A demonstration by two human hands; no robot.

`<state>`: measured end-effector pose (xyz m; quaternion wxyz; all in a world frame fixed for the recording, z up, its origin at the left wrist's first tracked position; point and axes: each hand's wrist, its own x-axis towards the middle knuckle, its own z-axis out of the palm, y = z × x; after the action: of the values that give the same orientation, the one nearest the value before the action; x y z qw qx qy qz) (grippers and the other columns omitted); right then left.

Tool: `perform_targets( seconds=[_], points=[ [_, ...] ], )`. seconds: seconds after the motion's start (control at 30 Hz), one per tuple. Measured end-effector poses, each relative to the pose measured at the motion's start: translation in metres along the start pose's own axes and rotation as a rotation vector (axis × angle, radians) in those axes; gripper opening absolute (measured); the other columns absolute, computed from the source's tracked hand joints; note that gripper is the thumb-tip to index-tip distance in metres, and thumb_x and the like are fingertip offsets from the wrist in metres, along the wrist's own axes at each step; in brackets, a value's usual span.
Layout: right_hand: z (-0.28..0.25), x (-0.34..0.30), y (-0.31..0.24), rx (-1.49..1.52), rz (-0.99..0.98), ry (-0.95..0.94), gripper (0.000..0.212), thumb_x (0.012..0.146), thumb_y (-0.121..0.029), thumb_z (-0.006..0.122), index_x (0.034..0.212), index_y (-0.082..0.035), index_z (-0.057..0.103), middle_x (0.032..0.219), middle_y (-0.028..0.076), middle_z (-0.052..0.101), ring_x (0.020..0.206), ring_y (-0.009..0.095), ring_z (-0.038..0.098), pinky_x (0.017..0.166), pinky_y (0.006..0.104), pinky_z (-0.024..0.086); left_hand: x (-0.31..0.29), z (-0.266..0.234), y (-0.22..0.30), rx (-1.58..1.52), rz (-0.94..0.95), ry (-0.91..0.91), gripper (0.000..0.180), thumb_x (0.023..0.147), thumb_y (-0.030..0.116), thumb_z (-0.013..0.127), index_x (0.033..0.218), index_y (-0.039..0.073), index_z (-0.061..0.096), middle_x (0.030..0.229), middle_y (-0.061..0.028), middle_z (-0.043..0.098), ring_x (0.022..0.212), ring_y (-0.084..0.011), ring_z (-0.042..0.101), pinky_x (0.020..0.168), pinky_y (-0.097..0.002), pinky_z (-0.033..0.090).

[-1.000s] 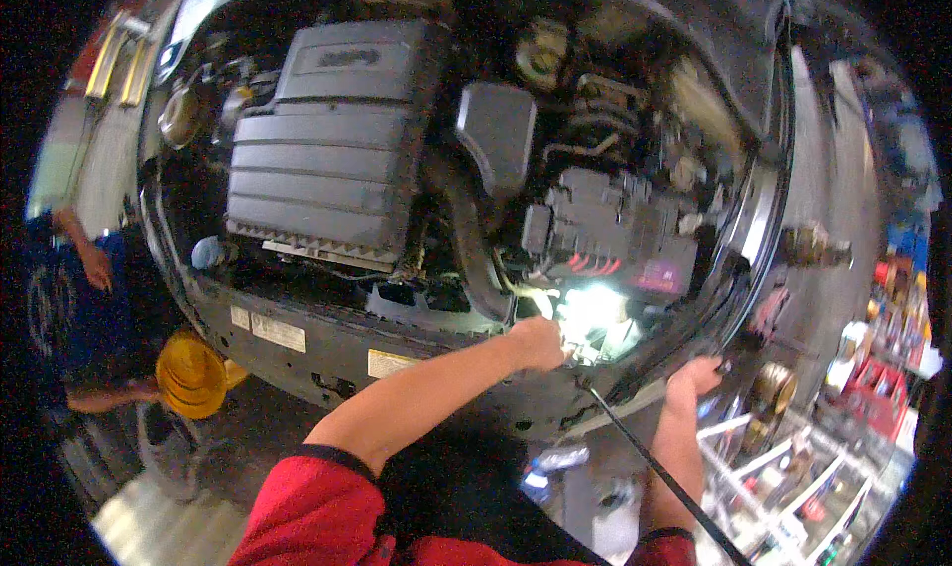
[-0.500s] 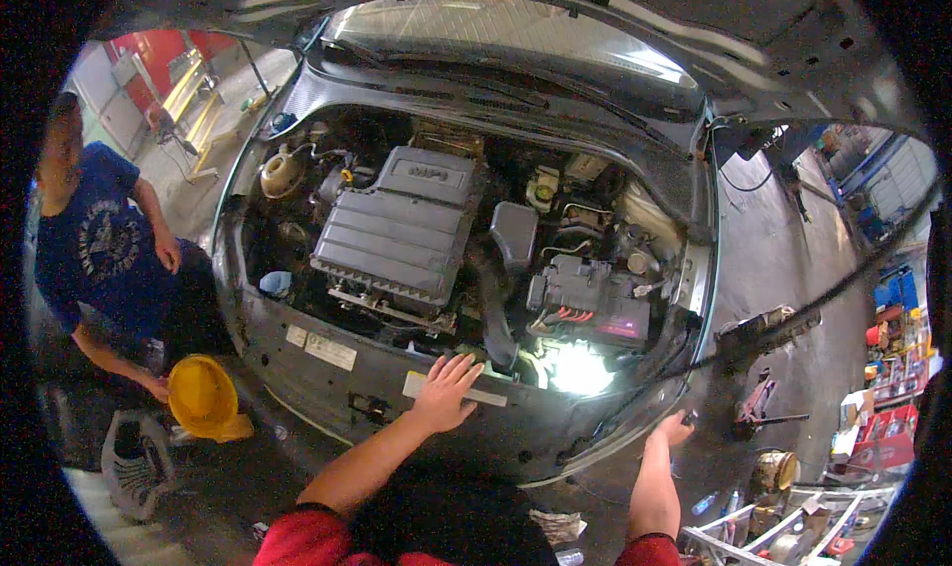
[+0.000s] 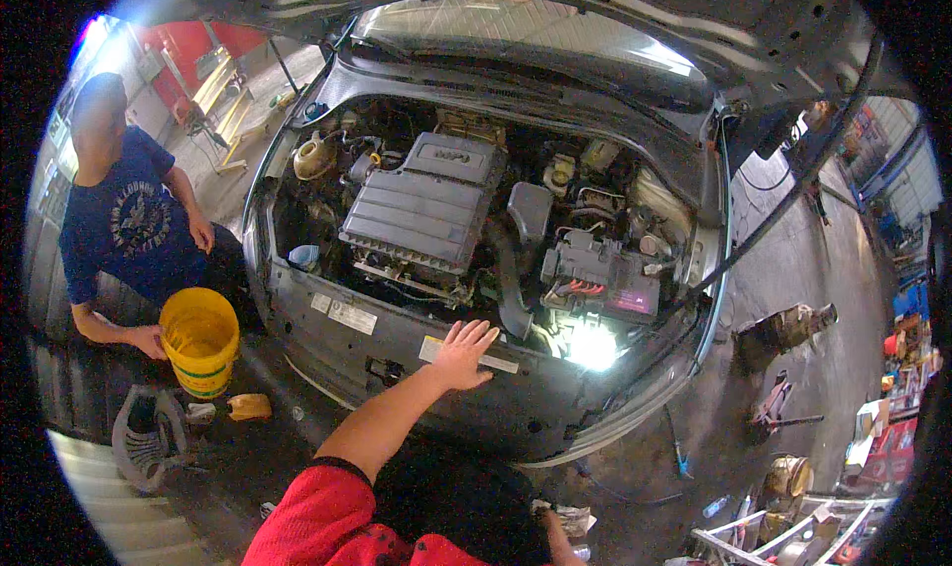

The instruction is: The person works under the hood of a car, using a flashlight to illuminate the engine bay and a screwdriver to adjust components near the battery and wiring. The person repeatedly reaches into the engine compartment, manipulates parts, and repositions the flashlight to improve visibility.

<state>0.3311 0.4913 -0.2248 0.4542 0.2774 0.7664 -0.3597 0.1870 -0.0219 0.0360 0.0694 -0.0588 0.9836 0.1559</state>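
Fingers spread, the left hand (image 3: pixel 462 353) lies flat on the front panel (image 3: pixel 397 343) of the open engine bay, its grip open and holding nothing. It rests on the panel's top edge, touching a pale rectangular sticker (image 3: pixel 466 356) that shows on both sides of the hand. Just behind the hand, deeper in the bay, a black intake hose (image 3: pixel 508 293) curves down toward the panel, and further behind that sits the grey engine cover (image 3: pixel 426 204). To the right of the hand along the panel, a bright work light (image 3: pixel 592 346) glares so strongly that nothing around it can be made out.

The right hand (image 3: pixel 557 536) is only partly seen at the lower edge, well below the panel; whether its grip is open or closed cannot be told.

Left of the panel, another person in a dark blue shirt (image 3: pixel 124 224) crouches with one hand on a yellow bucket (image 3: pixel 199 340). The raised bonnet (image 3: pixel 555 30) hangs above the bay, propped by a thin rod (image 3: pixel 783 204) on the right.
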Motion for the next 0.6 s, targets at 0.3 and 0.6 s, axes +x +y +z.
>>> perform_targets(
  seconds=[0.3,0.6],
  points=[
    [0.019,-0.025,-0.028,-0.054,-0.176,0.113,0.047,0.08,-0.042,0.064,0.104,-0.001,0.067,0.097,0.02,0.07,0.089,0.037,0.067,0.075,0.0429,0.053,-0.005,-0.014,0.008,0.039,0.034,0.004,0.09,0.072,0.047,0.076,0.144,0.009,0.037,0.14,-0.0169,0.044,0.135,-0.0334,0.036,0.115,-0.0505,0.019],
    [-0.015,-0.091,-0.137,0.324,-0.061,0.514,0.046,0.074,-0.036,0.067,0.104,-0.002,0.068,0.099,0.021,0.069,0.094,0.035,0.067,0.084,0.043,0.053,-0.008,0.018,-0.028,0.138,0.022,-0.093,0.107,0.067,0.043,0.081,0.15,0.01,0.023,0.14,-0.0239,0.038,0.131,-0.041,0.034,0.111,-0.0558,0.021]
  ],
)
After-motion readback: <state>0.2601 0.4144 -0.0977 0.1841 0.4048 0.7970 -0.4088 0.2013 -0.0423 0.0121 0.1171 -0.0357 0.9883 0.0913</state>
